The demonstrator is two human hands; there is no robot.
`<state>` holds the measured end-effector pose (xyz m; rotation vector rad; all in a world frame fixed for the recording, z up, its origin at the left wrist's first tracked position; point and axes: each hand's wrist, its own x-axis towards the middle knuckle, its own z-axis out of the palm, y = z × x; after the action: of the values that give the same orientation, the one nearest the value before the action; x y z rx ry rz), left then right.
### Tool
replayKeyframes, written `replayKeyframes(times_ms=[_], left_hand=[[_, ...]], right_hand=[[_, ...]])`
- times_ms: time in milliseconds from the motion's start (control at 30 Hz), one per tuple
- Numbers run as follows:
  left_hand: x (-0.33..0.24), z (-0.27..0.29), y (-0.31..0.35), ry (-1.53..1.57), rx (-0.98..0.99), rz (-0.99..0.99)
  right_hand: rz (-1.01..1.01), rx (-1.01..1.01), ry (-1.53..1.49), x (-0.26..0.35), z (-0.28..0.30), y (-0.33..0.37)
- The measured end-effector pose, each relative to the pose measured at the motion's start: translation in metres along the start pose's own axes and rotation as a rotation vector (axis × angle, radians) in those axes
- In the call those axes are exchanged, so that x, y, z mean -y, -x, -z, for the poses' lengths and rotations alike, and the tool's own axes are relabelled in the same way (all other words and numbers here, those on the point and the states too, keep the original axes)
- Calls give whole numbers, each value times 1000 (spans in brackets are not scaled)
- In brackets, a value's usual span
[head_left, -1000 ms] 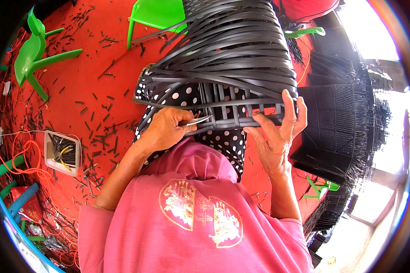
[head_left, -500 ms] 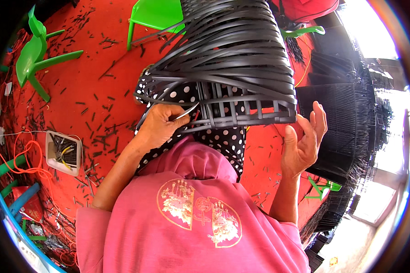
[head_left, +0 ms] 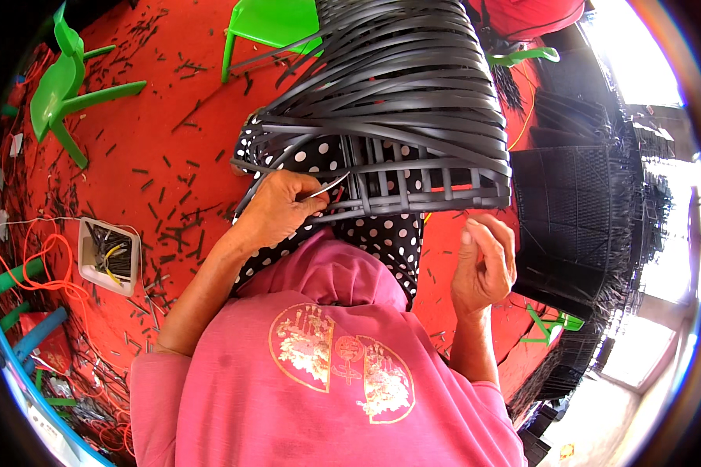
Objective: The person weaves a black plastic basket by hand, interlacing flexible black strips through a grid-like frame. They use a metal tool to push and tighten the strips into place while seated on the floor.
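A half-woven black plastic frame point(head_left: 413, 101) lies across my lap, its long flat strips fanned toward the upper left. Its nearest edge is an open lattice point(head_left: 413, 204) of crossing strips. At the left end of that lattice, my left hand point(head_left: 282, 208) is closed in a pinch on a thin, curved, silvery strip point(head_left: 332, 187); whether this is a tool or the shiny side of a strip, I cannot tell. Beside the right end of the lattice, my right hand point(head_left: 484, 263) hangs clear of the weave, fingers loosely bent, holding nothing that shows.
A white bin point(head_left: 132, 268) with black offcuts and a yellow-handled tool stands on the red floor at left. Green chairs point(head_left: 58, 93) stand at upper left and top. Stacked black woven panels point(head_left: 572, 226) fill the right side. Orange hose point(head_left: 51, 284) coils at left.
My right hand has moved left and down, and its fingers have curled in from a wider spread. My left hand keeps its pinch and has barely moved; the frame has shifted slightly.
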<state>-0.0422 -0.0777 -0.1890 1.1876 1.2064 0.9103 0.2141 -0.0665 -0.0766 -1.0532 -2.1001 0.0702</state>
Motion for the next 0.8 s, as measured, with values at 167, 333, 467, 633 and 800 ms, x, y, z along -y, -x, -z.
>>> replayKeyframes(times_ms=[167, 333, 467, 633, 800], left_hand=[[-4, -3, 0, -160, 0, 9], [-4, -3, -1, -179, -34, 31], [-3, -5, -2, -153, -58, -32], [-5, -2, -1, -167, -32, -8], [-9, -2, 1, -112, -20, 19]], right_hand=[[-26, 76, -52, 0, -7, 2], [21, 120, -39, 0, -11, -3], [11, 162, -33, 2, -16, -2], [7, 209, -51, 1, -22, 0], [-35, 271, -83, 5, -28, 3]])
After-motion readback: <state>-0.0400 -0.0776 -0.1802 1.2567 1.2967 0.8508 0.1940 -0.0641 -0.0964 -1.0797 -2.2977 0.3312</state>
